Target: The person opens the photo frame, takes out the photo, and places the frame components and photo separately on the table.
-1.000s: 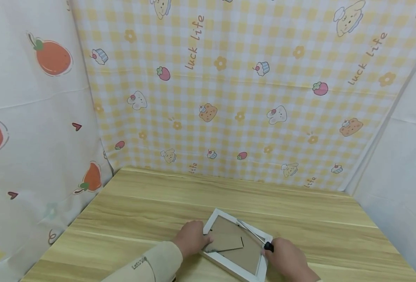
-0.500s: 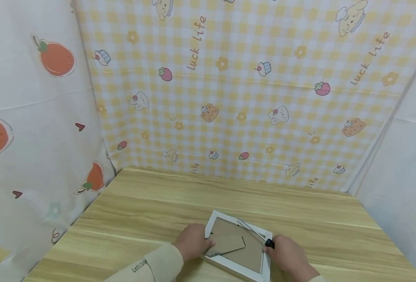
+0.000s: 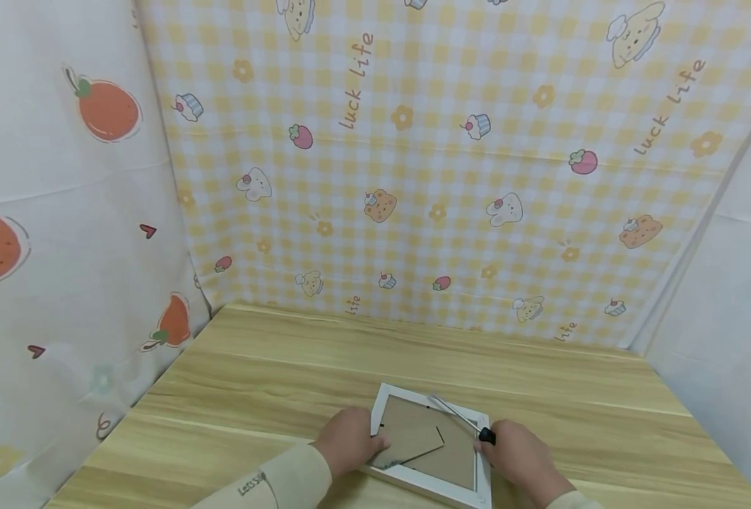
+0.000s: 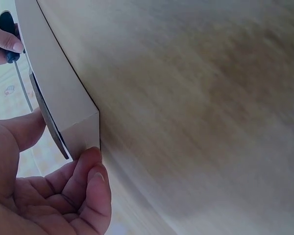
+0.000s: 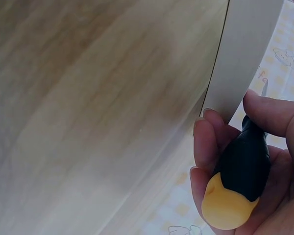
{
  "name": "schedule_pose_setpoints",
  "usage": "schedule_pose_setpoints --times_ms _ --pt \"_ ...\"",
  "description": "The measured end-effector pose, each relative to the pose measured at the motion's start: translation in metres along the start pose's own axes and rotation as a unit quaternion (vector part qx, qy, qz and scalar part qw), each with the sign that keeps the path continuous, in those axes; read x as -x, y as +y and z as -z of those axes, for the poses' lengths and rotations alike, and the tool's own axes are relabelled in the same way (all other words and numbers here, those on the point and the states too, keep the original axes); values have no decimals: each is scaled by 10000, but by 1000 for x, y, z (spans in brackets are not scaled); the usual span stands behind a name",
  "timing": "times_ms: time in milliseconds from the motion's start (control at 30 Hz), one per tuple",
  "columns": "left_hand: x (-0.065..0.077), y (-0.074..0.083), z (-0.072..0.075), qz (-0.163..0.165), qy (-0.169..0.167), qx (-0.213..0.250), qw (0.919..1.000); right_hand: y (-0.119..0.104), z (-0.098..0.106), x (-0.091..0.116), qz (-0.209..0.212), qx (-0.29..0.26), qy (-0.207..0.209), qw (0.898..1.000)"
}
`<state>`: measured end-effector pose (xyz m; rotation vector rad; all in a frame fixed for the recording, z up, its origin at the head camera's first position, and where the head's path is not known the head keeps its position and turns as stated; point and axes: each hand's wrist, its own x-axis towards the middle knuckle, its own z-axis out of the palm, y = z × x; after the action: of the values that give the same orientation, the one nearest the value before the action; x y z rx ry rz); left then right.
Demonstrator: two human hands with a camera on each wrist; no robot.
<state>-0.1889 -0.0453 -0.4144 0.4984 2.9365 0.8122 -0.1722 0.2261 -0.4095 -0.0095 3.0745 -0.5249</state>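
A white picture frame lies back up near the table's front, showing its brown backing board and stand flap. My left hand grips its left side; in the left wrist view the thumb is over the flap side and fingertips touch the frame's edge. A screwdriver with a black and yellow handle is held in my right hand, its shaft slanting across the frame's far right corner. Fingers of that hand also touch the frame's right side.
The wood-grain table extends behind and to both sides of the frame. A yellow checked cloth hangs at its back edge. White cloths hang at the left and right.
The picture frame has turned slightly counterclockwise between both hands, its far edge now lying flatter across the view. The screwdriver stays in the right hand. The head view has shifted a little.
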Motion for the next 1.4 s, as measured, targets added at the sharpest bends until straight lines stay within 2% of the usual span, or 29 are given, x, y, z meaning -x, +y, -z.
schedule_pose_setpoints --times_ms 267,400,567,867,1100,1400 --pt "-6 -9 -3 -67 96 46 9999 2 0 1 -22 -41 37 10000" --pt "-10 -12 1 108 22 359 9993 2 2 6 -22 -49 118 9999" --pt "-10 -12 10 159 -150 674 9975 1 1 15 44 109 212 9997" --pt "-11 -15 8 121 -212 635 9977 -1 -7 26 225 164 282 9992" --pt "-10 -13 7 -86 -178 544 9983 -3 -7 24 211 191 198 9994" --pt "-9 -7 11 -178 -133 501 9985 -3 -6 21 164 149 139 9997"
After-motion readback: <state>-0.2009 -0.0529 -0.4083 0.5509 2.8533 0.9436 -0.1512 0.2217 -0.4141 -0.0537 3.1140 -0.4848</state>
